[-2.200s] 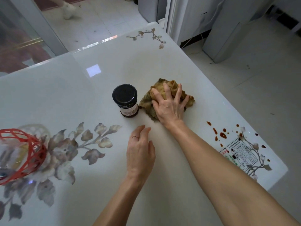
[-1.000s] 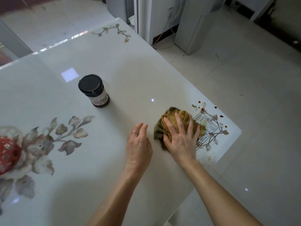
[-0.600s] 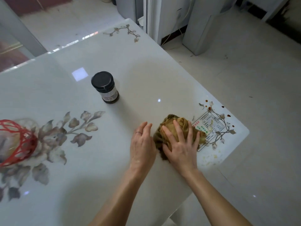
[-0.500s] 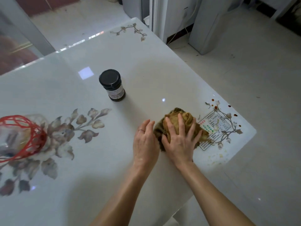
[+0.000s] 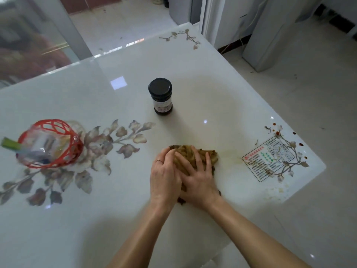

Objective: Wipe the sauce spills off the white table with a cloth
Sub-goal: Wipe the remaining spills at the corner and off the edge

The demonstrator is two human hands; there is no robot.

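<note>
A crumpled cloth (image 5: 195,155) is pressed flat against the white table (image 5: 212,89) under the right hand (image 5: 199,180), fingers spread, with the left hand (image 5: 165,178) laid open along its edge. Sauce spots (image 5: 293,133) (dark, scattered) are seen well to the right beside a label (image 5: 268,158); a jar (image 5: 161,96) stands behind.

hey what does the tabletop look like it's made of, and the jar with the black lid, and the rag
Tabletop: probably glass or glossy stone, since it mirrors window light and carries a printed flower pattern.
Jar: likely dark glass with a paper label; its lid looks matte black, plastic or metal unclear.
Rag: soft woven cloth, yellow-brown, bunched in folds under both hands.
</note>
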